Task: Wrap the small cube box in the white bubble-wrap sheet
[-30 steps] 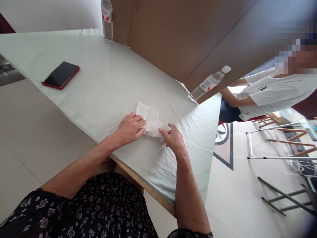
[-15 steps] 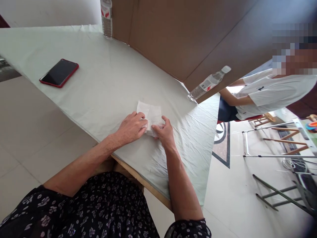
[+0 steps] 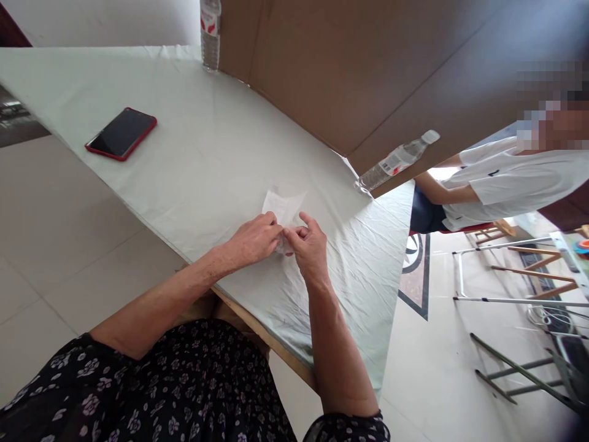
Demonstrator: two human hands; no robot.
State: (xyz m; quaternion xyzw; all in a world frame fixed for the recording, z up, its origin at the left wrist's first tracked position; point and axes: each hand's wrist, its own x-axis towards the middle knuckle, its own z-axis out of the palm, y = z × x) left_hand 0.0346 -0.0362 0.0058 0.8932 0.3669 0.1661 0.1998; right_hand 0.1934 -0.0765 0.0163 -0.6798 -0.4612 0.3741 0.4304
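A thin white sheet [image 3: 283, 205], like tissue or soft wrapping, stands up in folds from the table near its front edge. My left hand [image 3: 257, 238] comes in from the left with its fingers curled and pinched on the lower part of the sheet. From the right, my right hand [image 3: 311, 247] pinches the same sheet with thumb and fingertips, which meet those of the left hand. A small reddish bit shows below the fingertips; I cannot make out what it is.
A phone in a red case [image 3: 122, 134] lies on the pale tablecloth [image 3: 193, 141]. A tall brown cardboard panel [image 3: 322, 67] stands behind, with water bottles [image 3: 210, 37] at its foot. A person in a white shirt [image 3: 515, 178] sits beyond. Folding frames [image 3: 515, 301] stand at right.
My hands have drawn together, fingertips now meeting. The sheet, flatter and wider before, is gathered and lifted at its edges. The view has shifted slightly.
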